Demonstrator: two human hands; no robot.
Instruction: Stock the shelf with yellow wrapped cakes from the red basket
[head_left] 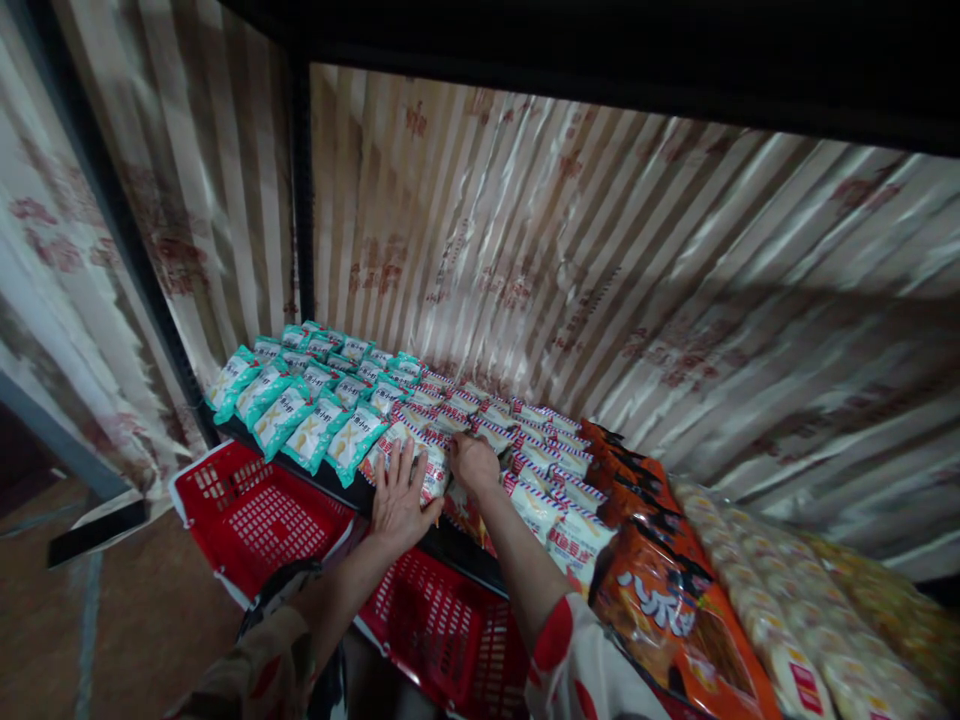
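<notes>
A: So what's the person actually up to here?

B: Looks like tidying rows of snack packets, imo. The left hand (403,490) lies on a white-and-red packet (437,472) at the near edge of the shelf (466,550), fingers spread and laid flat, not wrapped around anything.

A: And the right hand (474,462)?

B: Just to the right and a bit farther in, among the striped-edge packets (534,440). Fingers are curled in — can't tell if they've pinched one or are only pushing, the back of the hand hides it.

A: Where's that row sit?

B: Between the turquoise packets (315,385) on the left and the orange bags (660,590) on the right. Red baskets (266,510) are below, on the near side.

A: What would the next move call for?

B: My guess — the left palm steadying the front packet while the right fingers square up the one beside it. Light pressure, since those neighbours are packed tight and could slump.
</notes>
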